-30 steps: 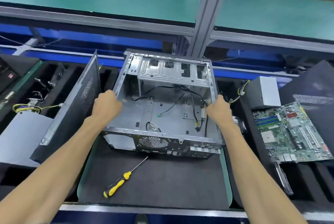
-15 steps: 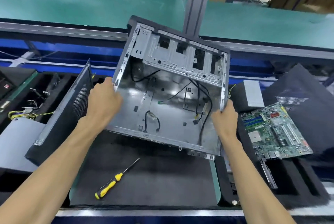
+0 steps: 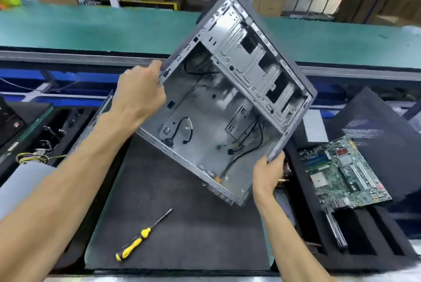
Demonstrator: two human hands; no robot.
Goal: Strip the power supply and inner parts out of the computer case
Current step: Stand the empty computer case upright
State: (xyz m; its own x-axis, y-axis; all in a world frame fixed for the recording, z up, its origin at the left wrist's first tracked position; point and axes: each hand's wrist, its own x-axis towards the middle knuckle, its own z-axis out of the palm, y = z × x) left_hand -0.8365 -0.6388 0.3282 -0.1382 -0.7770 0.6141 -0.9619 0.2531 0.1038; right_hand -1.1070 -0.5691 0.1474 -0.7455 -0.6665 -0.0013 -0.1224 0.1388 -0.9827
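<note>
Computer case, grey sheet-metal shell with open side [image 3: 218, 108], is now lifted clear of the black foam tabletop mat [image 3: 182, 224], where a second ago it rested flat; it is tilted, far end raised. Left hand [image 3: 139, 90] grip is curled over the left rim; right hand [image 3: 267, 174] grip clasps the lower right corner. Only loose black cables [image 3: 246, 145] remain inside; green motherboard [image 3: 341, 172] lies apart at right. Stripping is judged nearly complete.

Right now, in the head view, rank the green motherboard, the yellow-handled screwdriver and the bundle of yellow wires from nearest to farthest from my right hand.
1. Green motherboard: just to the right of the right hand, on the black foam.
2. Yellow-handled screwdriver: lower left of it, on the dark mat.
3. Bundle of yellow wires: far left, beyond the left arm.
</note>
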